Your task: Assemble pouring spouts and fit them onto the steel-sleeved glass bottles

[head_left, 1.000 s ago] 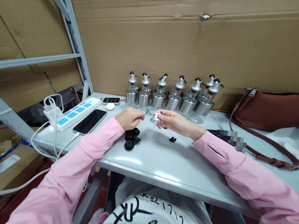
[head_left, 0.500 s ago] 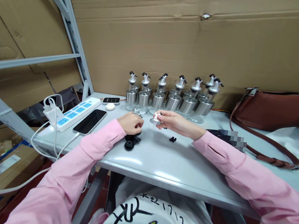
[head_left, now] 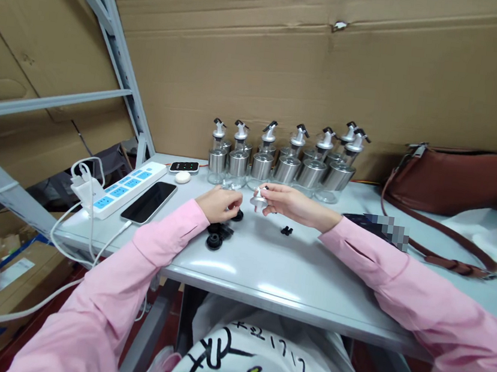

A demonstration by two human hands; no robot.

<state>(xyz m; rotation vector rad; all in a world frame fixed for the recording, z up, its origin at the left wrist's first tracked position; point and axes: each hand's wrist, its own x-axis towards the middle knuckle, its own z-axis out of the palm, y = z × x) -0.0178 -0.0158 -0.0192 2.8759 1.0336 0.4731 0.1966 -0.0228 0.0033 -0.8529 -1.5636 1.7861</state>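
Observation:
My right hand [head_left: 283, 202] pinches a silver-white pourer spout [head_left: 258, 199] by its upper part, its wide round base facing down. Just left of it, my left hand [head_left: 218, 205] is closed with curled fingers; anything between them is hidden. Black round stoppers [head_left: 214, 241] lie under and in front of that hand, one [head_left: 238, 215] right beside its fingertips. More silver spout parts [head_left: 228, 186] show partly behind the left knuckles. To the right, a few small black pieces [head_left: 287, 230] rest on the table.
Two rows of glass and steel oil bottles [head_left: 262, 166] with spouts line the back of the table [head_left: 309, 278]. On the left are a power strip [head_left: 130, 189], a phone [head_left: 149, 202], a small device [head_left: 184, 167] and a white round case [head_left: 182, 177]. A brown bag [head_left: 461, 182] sits right.
My left hand has lifted slightly and its fingers have shifted right, uncovering more of the black stoppers. In my right hand the pourer spout has tipped more upright.

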